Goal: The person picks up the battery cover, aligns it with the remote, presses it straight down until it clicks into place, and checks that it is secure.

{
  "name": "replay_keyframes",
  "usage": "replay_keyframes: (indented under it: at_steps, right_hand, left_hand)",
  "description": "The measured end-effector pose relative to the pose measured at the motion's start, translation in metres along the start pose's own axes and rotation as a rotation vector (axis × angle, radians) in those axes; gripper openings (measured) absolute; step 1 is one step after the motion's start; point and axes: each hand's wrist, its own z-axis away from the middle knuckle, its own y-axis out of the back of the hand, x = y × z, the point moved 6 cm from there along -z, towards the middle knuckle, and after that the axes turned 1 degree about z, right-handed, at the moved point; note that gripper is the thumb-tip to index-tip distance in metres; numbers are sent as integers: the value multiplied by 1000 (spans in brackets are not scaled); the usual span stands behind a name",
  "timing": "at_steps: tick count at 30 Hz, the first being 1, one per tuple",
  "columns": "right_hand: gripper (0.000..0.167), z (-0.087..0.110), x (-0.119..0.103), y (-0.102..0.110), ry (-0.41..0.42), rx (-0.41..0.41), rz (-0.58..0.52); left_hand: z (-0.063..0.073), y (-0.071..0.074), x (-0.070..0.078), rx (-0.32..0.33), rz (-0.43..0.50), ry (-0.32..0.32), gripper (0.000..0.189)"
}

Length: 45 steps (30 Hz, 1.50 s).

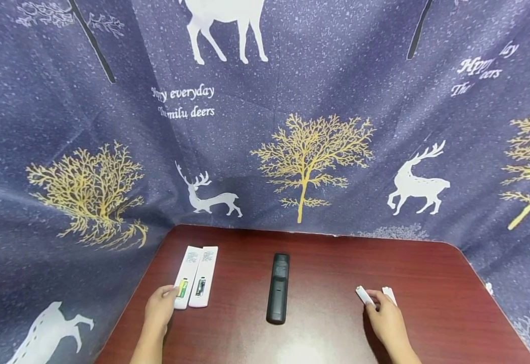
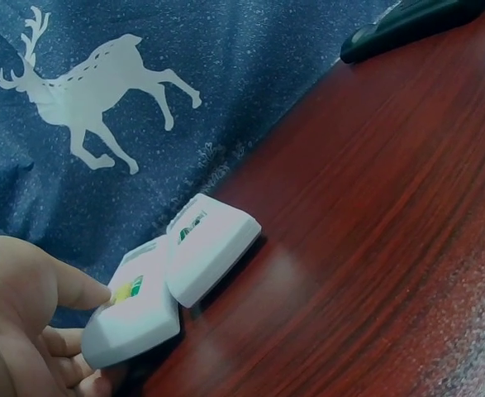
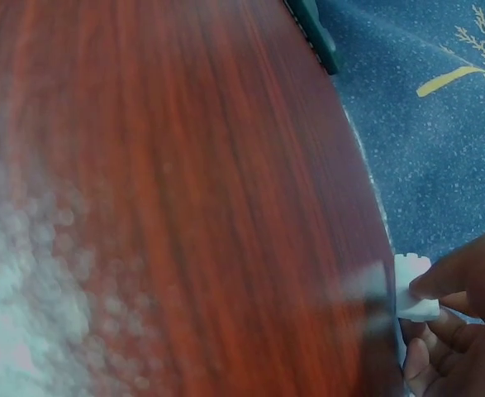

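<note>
Already a battery (image 1: 182, 288) sat in the leftmost white remote (image 1: 189, 259), which the left hand (image 1: 158, 306) gripped on the worktop (image 1: 324, 273); the neighbouring remote (image 1: 207, 265) lay uncovered. The right hand (image 1: 387, 317) pinched one cover (image 1: 363, 293) near another cover (image 1: 389, 292), both apparently left to fit.

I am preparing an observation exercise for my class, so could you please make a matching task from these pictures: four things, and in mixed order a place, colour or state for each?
Column one
1. Left hand
2. Black remote
3. Table
4. Right hand

Column two
A. reddish-brown
B. holds a small white piece
C. lies untouched between the hands
D. grips a white remote with a yellow-green battery

Right pairs: 1-D, 2-C, 3-A, 4-B
</note>
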Motion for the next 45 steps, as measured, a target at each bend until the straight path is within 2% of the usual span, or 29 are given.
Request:
replay_keyframes:
  at_steps: [9,15,29,36,45]
  right_hand:
    - [30,1,-1,2,-2,14,-8]
    - [30,1,-1,2,2,9,-12]
    - [29,1,-2,3,2,30,-8]
    - [30,1,-4,3,-8,12,-12]
    - [30,1,-4,5,-2,27,-14]
  left_hand:
    - [2,0,2,-45,16,15,56]
    - [0,1,1,-52,32,7,54]
    - [1,2,1,-80,117,37,56]
    - [1,4,1,-73,153,53,57]
    - [3,9,0,-50,265,86,63]
